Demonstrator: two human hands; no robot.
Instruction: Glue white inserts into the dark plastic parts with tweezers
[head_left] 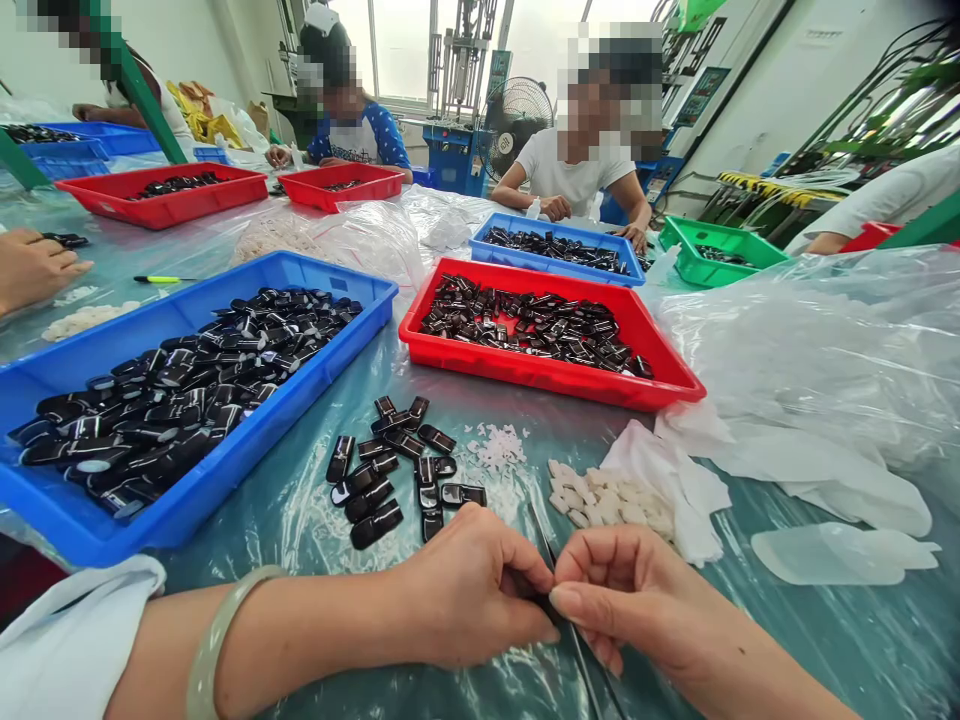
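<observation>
My left hand [480, 590] is closed in a pinch, its fingertips around a small black piece that is mostly hidden. Thumb and forefinger of my right hand [637, 595] are pressed together right beside it, almost touching the left fingertips. A pair of dark metal tweezers [589, 668] runs between the two hands, its tip pointing away from me, and the right fingers hold it. Beyond my left hand lie several loose glossy black plastic pieces [375, 522]. White scraps [499, 447] and a pile of cream-coloured small pads [600, 495] are past my fingertips.
A blue tray [300, 415] full of black pieces stands at left, a red tray [525, 385] ahead. White cloth [667, 470], a translucent finger-shaped sheet [832, 553] and plastic bags [825, 340] lie at right. Co-workers sit across the table with more trays.
</observation>
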